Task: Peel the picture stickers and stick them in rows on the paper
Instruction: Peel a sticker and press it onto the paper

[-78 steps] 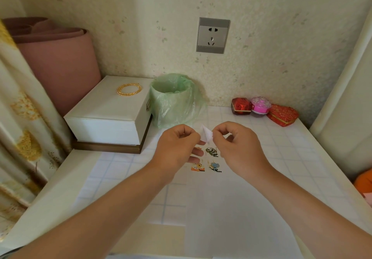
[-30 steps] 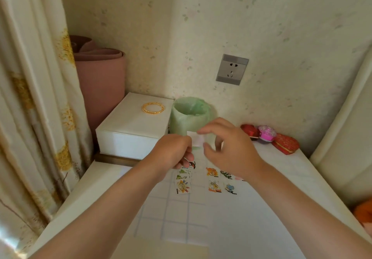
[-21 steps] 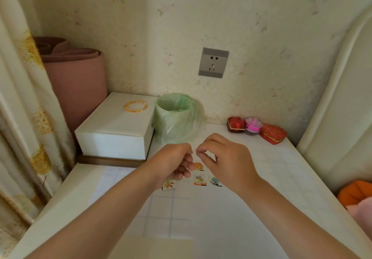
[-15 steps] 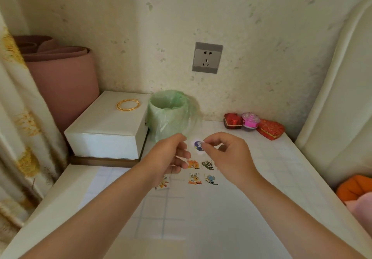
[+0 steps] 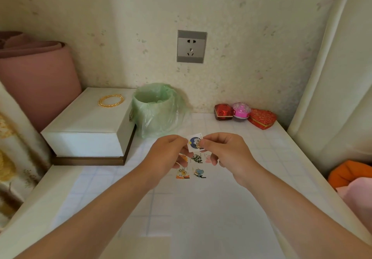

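- Peeling looks to be the step in hand: the left hand (image 5: 171,154) and the right hand (image 5: 223,151) together pinch one small white square sticker with a dark blue round picture (image 5: 194,143) and hold it up in the air.
- Left thumb and finger are closed on its left edge, the right ones on its right edge. Whether the picture is already lifting from the backing cannot be told.
- Just under the grip lies the white sheet of paper (image 5: 211,218), with at least five small stuck stickers (image 5: 199,173) in two rows.
- Next move probably calls for pulling the picture free without a tear, then pressing it down in line with a row.
- Small dark marks stand under the stuck pictures, too small to read. The grey wall socket (image 5: 191,46), far beyond the grip, shows no label.
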`<state>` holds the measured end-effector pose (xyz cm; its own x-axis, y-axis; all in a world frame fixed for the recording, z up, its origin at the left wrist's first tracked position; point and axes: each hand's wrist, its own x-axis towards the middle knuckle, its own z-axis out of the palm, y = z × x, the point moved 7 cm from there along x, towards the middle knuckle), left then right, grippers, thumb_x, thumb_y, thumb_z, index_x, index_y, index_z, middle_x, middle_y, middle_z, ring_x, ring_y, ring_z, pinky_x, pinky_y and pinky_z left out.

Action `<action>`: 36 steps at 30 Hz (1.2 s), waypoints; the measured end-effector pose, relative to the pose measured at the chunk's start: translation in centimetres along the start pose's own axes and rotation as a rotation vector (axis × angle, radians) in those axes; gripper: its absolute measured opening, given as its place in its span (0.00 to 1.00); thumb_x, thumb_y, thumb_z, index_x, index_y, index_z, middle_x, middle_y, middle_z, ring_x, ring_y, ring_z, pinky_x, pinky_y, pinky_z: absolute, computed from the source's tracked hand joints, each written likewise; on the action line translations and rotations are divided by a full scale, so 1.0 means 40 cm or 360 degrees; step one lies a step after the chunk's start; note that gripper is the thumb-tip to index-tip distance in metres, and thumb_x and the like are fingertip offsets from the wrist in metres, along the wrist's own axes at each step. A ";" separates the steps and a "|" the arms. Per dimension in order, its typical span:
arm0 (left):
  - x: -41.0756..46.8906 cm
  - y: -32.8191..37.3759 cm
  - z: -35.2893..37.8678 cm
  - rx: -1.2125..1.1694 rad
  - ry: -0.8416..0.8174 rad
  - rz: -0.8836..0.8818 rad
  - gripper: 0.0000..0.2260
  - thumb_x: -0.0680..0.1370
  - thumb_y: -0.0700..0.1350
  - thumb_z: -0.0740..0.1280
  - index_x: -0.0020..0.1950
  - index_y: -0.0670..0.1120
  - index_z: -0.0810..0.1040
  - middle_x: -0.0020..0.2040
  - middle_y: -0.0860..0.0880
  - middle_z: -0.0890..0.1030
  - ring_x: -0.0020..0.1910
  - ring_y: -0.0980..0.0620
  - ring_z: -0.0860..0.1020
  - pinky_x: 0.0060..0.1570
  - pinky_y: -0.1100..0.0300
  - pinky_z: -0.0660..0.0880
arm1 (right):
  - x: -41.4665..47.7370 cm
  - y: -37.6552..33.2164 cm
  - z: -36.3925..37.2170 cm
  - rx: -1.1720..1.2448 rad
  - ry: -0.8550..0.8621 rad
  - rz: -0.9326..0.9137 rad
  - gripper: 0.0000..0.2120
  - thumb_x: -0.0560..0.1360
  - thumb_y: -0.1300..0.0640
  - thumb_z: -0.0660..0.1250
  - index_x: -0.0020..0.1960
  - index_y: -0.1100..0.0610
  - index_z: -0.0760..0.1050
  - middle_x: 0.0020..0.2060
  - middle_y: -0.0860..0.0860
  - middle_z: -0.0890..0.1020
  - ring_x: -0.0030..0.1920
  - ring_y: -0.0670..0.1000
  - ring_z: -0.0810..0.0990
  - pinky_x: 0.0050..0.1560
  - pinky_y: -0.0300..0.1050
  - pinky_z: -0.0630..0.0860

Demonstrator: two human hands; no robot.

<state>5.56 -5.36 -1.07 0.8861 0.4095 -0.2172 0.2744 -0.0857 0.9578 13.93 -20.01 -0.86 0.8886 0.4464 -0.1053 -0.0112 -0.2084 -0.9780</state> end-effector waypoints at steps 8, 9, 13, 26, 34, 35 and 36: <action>0.018 -0.011 0.041 0.0398 0.0030 0.0167 0.08 0.79 0.45 0.66 0.41 0.46 0.78 0.36 0.53 0.84 0.30 0.55 0.78 0.37 0.58 0.75 | 0.008 0.023 -0.045 -0.0198 0.0073 -0.0018 0.03 0.75 0.56 0.74 0.45 0.55 0.84 0.35 0.51 0.86 0.25 0.46 0.76 0.28 0.33 0.72; 0.020 -0.012 0.048 0.0456 0.0027 0.0200 0.08 0.79 0.46 0.66 0.42 0.46 0.78 0.36 0.53 0.84 0.31 0.55 0.78 0.37 0.58 0.76 | 0.009 0.028 -0.050 -0.0220 0.0077 -0.0018 0.02 0.75 0.56 0.73 0.45 0.55 0.84 0.32 0.49 0.85 0.24 0.45 0.76 0.28 0.33 0.72; 0.027 -0.012 0.067 0.0630 0.0030 0.0283 0.08 0.80 0.48 0.66 0.42 0.50 0.79 0.37 0.56 0.84 0.33 0.55 0.79 0.33 0.62 0.76 | 0.017 0.046 -0.075 -0.0304 0.0057 0.0011 0.05 0.76 0.57 0.72 0.43 0.56 0.84 0.26 0.47 0.81 0.25 0.45 0.75 0.29 0.32 0.72; 0.048 -0.086 0.131 0.1692 -0.0343 0.0628 0.28 0.73 0.60 0.70 0.71 0.55 0.70 0.64 0.58 0.71 0.63 0.56 0.66 0.63 0.56 0.68 | 0.027 0.155 -0.129 -0.0500 -0.0042 0.0453 0.03 0.73 0.57 0.75 0.44 0.57 0.84 0.36 0.52 0.85 0.25 0.48 0.71 0.23 0.35 0.59; 0.045 -0.088 0.137 0.1739 -0.0333 0.0710 0.30 0.72 0.62 0.71 0.71 0.54 0.71 0.65 0.57 0.69 0.64 0.55 0.65 0.64 0.55 0.68 | 0.041 0.164 -0.119 -0.0678 0.0011 0.0374 0.06 0.68 0.56 0.80 0.37 0.55 0.84 0.29 0.45 0.83 0.23 0.44 0.72 0.33 0.39 0.72; 0.045 -0.088 0.138 0.1740 -0.0332 0.0715 0.30 0.72 0.62 0.70 0.71 0.54 0.71 0.65 0.57 0.69 0.64 0.55 0.65 0.64 0.55 0.68 | 0.041 0.165 -0.118 -0.0699 0.0016 0.0370 0.06 0.68 0.56 0.80 0.36 0.54 0.83 0.28 0.45 0.82 0.22 0.44 0.72 0.33 0.39 0.72; 0.044 -0.088 0.138 0.1744 -0.0331 0.0718 0.30 0.72 0.62 0.70 0.71 0.54 0.71 0.65 0.57 0.69 0.64 0.55 0.65 0.64 0.54 0.68 | 0.043 0.166 -0.117 -0.0715 0.0023 0.0367 0.06 0.68 0.55 0.80 0.35 0.54 0.83 0.28 0.46 0.83 0.23 0.44 0.72 0.34 0.40 0.72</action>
<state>8.22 -9.36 -5.86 0.9997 -0.0019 -0.0261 0.0063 -0.9512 0.3085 17.54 -24.72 -6.69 0.8925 0.3335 -0.3037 -0.0122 -0.6552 -0.7553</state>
